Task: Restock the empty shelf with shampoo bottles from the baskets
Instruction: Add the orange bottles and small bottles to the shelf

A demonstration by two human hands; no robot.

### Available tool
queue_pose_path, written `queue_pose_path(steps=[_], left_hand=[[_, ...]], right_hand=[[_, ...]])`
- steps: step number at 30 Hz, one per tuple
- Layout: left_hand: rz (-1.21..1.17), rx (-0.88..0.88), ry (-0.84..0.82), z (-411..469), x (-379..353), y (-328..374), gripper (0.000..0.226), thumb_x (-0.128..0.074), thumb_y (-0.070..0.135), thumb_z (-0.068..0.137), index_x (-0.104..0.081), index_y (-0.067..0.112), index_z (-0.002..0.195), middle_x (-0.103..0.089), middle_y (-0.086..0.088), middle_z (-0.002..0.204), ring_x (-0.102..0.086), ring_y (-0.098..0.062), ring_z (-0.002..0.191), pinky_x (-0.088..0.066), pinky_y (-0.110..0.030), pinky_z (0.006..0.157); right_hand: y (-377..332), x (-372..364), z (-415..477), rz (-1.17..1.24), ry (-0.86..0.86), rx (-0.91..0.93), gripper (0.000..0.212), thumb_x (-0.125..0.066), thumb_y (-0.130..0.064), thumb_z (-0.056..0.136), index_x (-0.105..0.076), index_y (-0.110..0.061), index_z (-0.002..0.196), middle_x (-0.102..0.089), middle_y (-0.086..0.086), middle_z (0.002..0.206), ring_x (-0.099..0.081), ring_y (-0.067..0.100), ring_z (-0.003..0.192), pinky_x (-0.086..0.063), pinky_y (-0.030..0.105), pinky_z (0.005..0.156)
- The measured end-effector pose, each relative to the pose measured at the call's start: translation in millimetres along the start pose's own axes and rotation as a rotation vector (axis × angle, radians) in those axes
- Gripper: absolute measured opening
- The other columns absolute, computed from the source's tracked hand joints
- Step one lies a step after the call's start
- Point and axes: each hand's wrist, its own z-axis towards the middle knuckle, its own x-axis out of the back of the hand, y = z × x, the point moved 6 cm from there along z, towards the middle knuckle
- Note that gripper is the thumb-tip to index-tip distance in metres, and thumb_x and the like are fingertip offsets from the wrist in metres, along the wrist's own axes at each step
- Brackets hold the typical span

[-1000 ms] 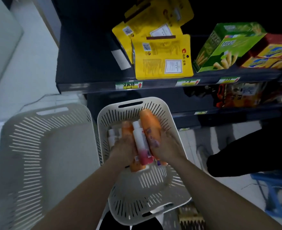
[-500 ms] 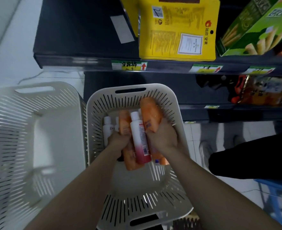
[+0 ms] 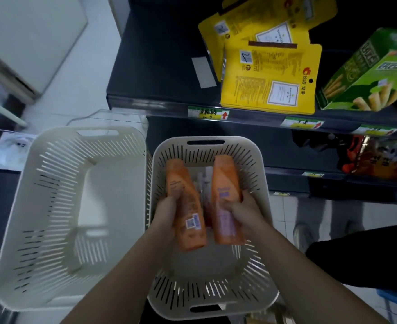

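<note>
Shampoo bottles (image 3: 190, 213), long axes toward shelf (image 3: 157, 54)

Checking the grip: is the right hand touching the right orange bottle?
Touching: the head view shows the right hand gripping the right orange bottle.

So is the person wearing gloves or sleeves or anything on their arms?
No. The left hand and right hand are bare, no gloves. Both forearms show no sleeves, watch or bracelet as far as the view reaches.
</note>
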Motion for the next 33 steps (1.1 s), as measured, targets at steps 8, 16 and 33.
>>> queue_pose_path(steps=[8,16,33], left_hand=[[-0.096,0.024,-0.346,-45.2,-23.9,19.6,0.063,-0.052,0.060,0.082,-0.061,0.001,0.104,-0.068,-0.010,0.069,-0.066,-0.021,0.054,-0.054,-0.027,0.048],[-0.351,-0.059,-0.464,-83.7,-0.6,50.5,0.060,-0.053,0.051,0.079,-0.061,0.002,0.111,-0.060,-0.016,0.090,-0.056,-0.029,0.076,-0.048,-0.038,0.071],[-0.391,-0.433,-0.159,-205.4,209.2,110.7,0.035,-0.063,0.025,0.079,-0.071,0.002,0.104,-0.071,-0.020,0.099,-0.071,-0.029,0.078,-0.058,-0.040,0.078]], right_hand=[[-34.2,-13.8,-28.3,0.208,-0.322,0.060,0.036,-0.067,-0.002,0.085,-0.062,-0.012,0.119,-0.075,0.009,0.100,-0.070,0.026,0.091,-0.055,0.040,0.076],[-62.0,-32.4,-52.8,0.226,-0.433,0.098,0.050,-0.074,-0.031,0.072,-0.064,-0.011,0.117,-0.073,0.013,0.100,-0.069,0.027,0.086,-0.055,0.043,0.085],[-117.4,-221.4,-182.5,-0.073,-0.628,0.429,0.042,-0.080,-0.005,0.074,-0.061,-0.006,0.112,-0.074,0.014,0.099,-0.072,0.026,0.081,-0.057,0.035,0.070]])
